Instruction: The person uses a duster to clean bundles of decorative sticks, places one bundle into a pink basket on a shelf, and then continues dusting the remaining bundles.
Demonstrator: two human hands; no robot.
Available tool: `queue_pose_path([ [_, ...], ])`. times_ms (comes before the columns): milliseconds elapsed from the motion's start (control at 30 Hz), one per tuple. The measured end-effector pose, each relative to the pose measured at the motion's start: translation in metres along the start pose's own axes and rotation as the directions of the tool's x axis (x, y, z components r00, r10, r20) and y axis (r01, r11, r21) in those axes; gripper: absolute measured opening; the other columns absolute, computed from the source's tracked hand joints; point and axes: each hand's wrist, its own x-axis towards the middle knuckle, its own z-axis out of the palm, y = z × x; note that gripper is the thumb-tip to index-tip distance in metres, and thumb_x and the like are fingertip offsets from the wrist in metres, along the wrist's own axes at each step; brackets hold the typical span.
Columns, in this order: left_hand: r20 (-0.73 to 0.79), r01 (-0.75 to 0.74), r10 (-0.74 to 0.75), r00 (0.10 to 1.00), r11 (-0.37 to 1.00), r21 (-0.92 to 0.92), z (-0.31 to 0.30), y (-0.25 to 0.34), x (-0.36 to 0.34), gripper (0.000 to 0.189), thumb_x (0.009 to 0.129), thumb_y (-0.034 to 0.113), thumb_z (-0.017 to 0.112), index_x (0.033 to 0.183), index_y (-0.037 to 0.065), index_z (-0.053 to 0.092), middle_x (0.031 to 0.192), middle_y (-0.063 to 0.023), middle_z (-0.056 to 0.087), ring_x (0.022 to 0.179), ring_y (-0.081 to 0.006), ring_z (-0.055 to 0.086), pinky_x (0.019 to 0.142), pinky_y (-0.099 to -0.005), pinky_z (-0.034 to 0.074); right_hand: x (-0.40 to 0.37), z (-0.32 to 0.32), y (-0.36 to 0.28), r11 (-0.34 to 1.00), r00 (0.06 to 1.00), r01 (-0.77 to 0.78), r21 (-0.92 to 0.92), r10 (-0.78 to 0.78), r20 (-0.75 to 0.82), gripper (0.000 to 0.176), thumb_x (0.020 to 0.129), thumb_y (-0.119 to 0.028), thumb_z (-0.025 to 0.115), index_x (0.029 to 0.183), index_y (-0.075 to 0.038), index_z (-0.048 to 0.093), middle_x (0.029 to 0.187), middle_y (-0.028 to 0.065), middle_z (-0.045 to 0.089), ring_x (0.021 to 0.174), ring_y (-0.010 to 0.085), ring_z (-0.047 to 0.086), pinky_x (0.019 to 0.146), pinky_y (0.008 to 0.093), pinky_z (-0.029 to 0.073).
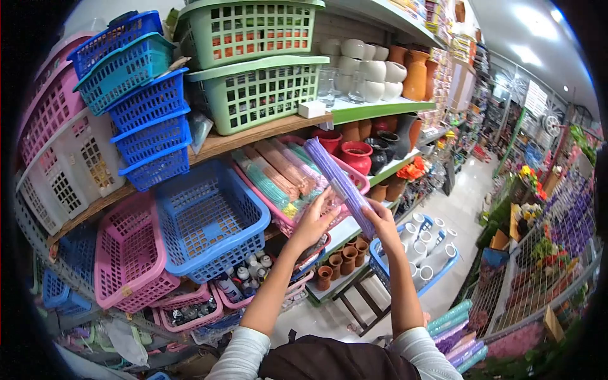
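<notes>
A long purple roll [339,183] in shiny wrapping slants across the middle, upper end leaning over the pink basket [288,218]. Around its lower part, my right hand [382,221] is closed, thumb and fingers on either side. My left hand [315,218] is closed at the roll's left side, clear plastic wrap [334,197] showing at its fingertips. Behind the hands, the basket holds several similar bundles: a green bundle [261,180], peach bundles [272,166] and a pale pink bundle [308,166].
A blue basket [253,212] stands left of the pink one, with spray cans [229,286] below. Terracotta pots [348,256] line a low shelf at centre. On the floor to the right, a blue crate [453,261] holds white vases. More wrapped rolls [457,342] lie at lower right.
</notes>
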Motion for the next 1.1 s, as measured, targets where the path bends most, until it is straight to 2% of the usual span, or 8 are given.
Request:
queue_pose_path([
  [33,-0.062,-0.016,0.042,0.997,0.929,0.370,-0.010,0.008,0.005,0.055,0.088,0.027,0.057,0.134,0.002,0.037,0.136,-0.0157,0.040,0.125,-0.0252,0.040,0.103,-0.0355,0.032,0.015,0.003,-0.002,0.995,1.000,0.001,-0.098,0.001,0.016,0.044,0.086,-0.027,0.060,0.118,0.003,0.054,0.092,0.0094,0.062,0.080,0.0124,0.057,0.069,0.0250,0.045],
  [100,-0.100,0.032,0.039,0.994,0.785,0.619,-0.025,0.013,0.021,0.055,0.085,0.029,0.059,0.131,0.004,0.041,0.134,-0.0151,0.042,0.127,-0.0274,0.038,0.104,-0.0368,0.031,0.048,0.008,0.001,0.962,0.998,-0.039,-0.270,0.049,0.030,0.045,0.085,-0.028,0.060,0.117,0.002,0.055,0.090,0.0150,0.063,0.078,0.0174,0.061,0.070,0.0287,0.048],
  [133,-0.119,0.061,0.037,0.992,0.689,0.723,-0.033,0.012,0.027,0.055,0.084,0.031,0.060,0.130,0.005,0.043,0.133,-0.0149,0.043,0.128,-0.0286,0.036,0.104,-0.0374,0.030,0.069,0.015,0.014,0.880,0.965,0.256,-0.401,-0.257,0.051,0.045,0.084,-0.028,0.060,0.116,0.002,0.055,0.092,0.0183,0.064,0.081,0.0219,0.063,0.075,0.0315,0.048],
  [267,-0.055,0.010,0.126,0.991,0.335,0.942,-0.059,-0.021,0.049,0.060,0.079,0.034,0.064,0.129,0.007,0.044,0.135,-0.0136,0.041,0.131,-0.0296,0.030,0.106,-0.0394,0.027,0.134,0.043,0.049,0.890,0.968,0.240,-0.389,-0.189,0.164,0.047,0.084,-0.031,0.059,0.117,0.002,0.053,0.099,0.0224,0.063,0.092,0.0294,0.062,0.082,0.0361,0.046],
  [467,-0.057,-0.010,0.184,0.981,0.346,0.938,-0.069,-0.047,0.049,0.056,0.076,0.026,0.065,0.124,0.002,0.046,0.131,-0.0151,0.044,0.125,-0.0306,0.038,0.104,-0.0398,0.031,0.173,0.086,0.056,0.836,0.951,0.276,-0.473,-0.166,0.262,0.045,0.084,-0.026,0.061,0.119,-0.001,0.046,0.100,0.0233,0.061,0.091,0.0300,0.061,0.080,0.0351,0.046],
  [667,-0.085,-0.026,0.266,0.960,0.389,0.921,-0.065,-0.044,0.048,0.044,0.074,0.007,0.061,0.116,0.002,0.051,0.121,-0.0148,0.050,0.116,-0.0312,0.046,0.099,-0.0379,0.037,0.212,0.104,0.083,0.687,0.918,0.370,-0.626,-0.167,0.360,0.043,0.083,-0.031,0.057,0.117,-0.005,0.049,0.097,0.0257,0.062,0.090,0.0402,0.060,0.078,0.0456,0.047],
  [733,-0.091,-0.024,0.272,0.958,0.390,0.921,-0.066,-0.047,0.048,0.043,0.074,0.006,0.060,0.116,0.002,0.052,0.120,-0.0146,0.050,0.115,-0.0313,0.046,0.098,-0.0380,0.038,0.211,0.110,0.083,0.542,0.910,0.397,-0.741,-0.129,0.393,0.043,0.083,-0.032,0.056,0.116,-0.005,0.050,0.096,0.0250,0.062,0.089,0.0385,0.060,0.078,0.0454,0.048],
  [1100,-0.087,-0.001,0.226,0.970,0.364,0.932,-0.064,-0.042,0.047,0.042,0.074,0.008,0.061,0.116,0.005,0.052,0.119,-0.0123,0.051,0.114,-0.0302,0.046,0.097,-0.0379,0.039,0.199,0.105,0.070,0.442,0.912,0.380,-0.812,-0.034,0.409,0.038,0.083,-0.033,0.054,0.115,-0.013,0.057,0.107,0.0200,0.057,0.092,0.0398,0.059,0.078,0.0452,0.048],
])
